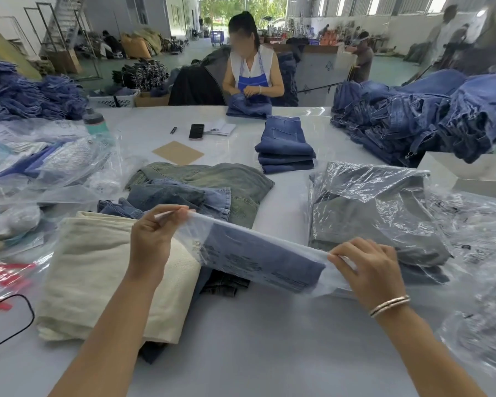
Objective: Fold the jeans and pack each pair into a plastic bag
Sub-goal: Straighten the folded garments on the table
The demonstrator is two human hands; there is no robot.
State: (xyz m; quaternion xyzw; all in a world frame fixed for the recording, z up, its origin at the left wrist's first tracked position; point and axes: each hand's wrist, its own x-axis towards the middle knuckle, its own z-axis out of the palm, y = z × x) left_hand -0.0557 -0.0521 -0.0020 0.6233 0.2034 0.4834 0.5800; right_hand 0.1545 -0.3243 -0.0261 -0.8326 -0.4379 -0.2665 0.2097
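1. Small print on the plastic bag (258,255) is too fine to read.
2. One folded pair of blue jeans (269,260) sits inside that bag, held above the tabletop (269,353).
3. The left hand (155,233) pinches the bag's left end, raised; the right hand (368,267) pinches its right end.
4. Three folded blue pairs (285,147) are stacked beyond.

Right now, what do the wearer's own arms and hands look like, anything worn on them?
Both forearms are bare, no sleeves or gloves in view. The right hand has thin silver-coloured bangles at the wrist. The left hand shows no jewellery.
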